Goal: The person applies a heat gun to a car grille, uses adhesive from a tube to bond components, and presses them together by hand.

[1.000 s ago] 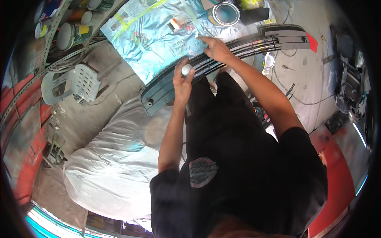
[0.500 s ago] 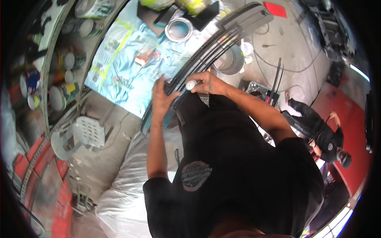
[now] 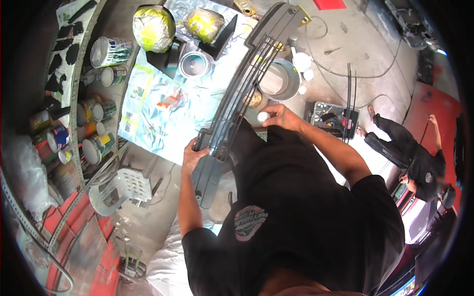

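Long grey grille (image 3: 228,101) held on a slant, white bottle (image 3: 263,117) beside it

The grille runs from lower left, near the body, up and away to the right, bowed slightly along its length. Both ends are broad, flat, solid grey panels, each with a small round fitting near the tip; a stepped notch marks the edge by each end. Between them, thin dark bars run lengthwise with open gaps. The bottle, just right of the bars and apart from them, shows a rounded white top; its lower part is hidden, so it may be only a cap.
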A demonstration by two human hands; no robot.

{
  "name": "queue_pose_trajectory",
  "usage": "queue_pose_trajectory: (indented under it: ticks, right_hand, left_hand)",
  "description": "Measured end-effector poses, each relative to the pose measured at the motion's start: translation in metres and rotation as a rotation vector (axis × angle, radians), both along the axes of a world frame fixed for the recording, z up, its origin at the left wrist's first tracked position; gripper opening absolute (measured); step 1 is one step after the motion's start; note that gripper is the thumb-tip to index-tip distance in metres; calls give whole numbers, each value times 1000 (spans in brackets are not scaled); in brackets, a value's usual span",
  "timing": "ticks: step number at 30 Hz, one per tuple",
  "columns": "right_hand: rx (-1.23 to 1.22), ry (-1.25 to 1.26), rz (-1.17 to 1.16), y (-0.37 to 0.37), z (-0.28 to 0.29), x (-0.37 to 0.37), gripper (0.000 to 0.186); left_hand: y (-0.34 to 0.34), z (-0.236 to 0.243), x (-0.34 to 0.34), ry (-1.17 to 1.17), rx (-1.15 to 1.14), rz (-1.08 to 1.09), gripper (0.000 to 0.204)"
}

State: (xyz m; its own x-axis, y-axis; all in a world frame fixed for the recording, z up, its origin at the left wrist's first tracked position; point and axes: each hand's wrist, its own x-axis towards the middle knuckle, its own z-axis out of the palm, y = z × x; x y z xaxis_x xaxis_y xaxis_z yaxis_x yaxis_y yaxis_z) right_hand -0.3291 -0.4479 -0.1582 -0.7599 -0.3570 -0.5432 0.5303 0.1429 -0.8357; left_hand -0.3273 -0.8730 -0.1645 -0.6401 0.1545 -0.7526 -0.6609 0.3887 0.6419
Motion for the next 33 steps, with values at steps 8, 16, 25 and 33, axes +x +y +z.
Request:
queue_pose_trajectory:
  ticks: [8,16,25,33]
  right_hand:
    - [-13,12,-8,69,37,6,45]
    - [-66,129,-28,129,48,16,42]
    - [-271,5,-198,138,61,11,46]
    - [-467,64,-291,129,81,-9,33]
  left_hand:
    - [55,61,61,48,-130,72,82]
    - [128,155,82,42,-131,142,71]
    - [176,222,99,172,-82,173,70]
    - [174,249,107,179,-20,240,78]
